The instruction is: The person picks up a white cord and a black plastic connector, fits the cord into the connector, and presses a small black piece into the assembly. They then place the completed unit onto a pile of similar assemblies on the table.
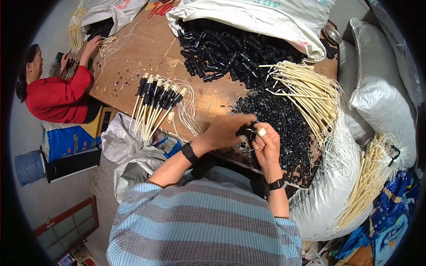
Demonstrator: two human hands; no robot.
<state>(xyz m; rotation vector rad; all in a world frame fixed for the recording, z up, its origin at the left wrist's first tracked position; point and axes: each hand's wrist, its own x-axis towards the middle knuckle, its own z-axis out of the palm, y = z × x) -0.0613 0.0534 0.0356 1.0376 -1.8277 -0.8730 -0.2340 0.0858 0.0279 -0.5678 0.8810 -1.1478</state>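
My right hand [267, 146] is closed in a pinch, and a small cream-coloured piece [262, 132] shows at its fingertips. A bit of white cord hangs by those fingers. Close beside it on the left, my left hand [226, 131] reaches across with its fingertips near the same spot. Motion smears these fingers, and whether they grip anything is unclear. Both hands are over the table's near edge, by a heap of small black pieces [284, 128]. Left of them lies a bundle of cream sticks with black sleeves [155, 99], their white cords trailing toward my left wrist.
Larger black tubular parts [226, 53] spill from a white sack [266, 22] at the back. Loose cream sticks [310, 93] with white cords lie at the right. Full sacks [381, 84] crowd the right side. A person in red [57, 97] works at the table's far left.
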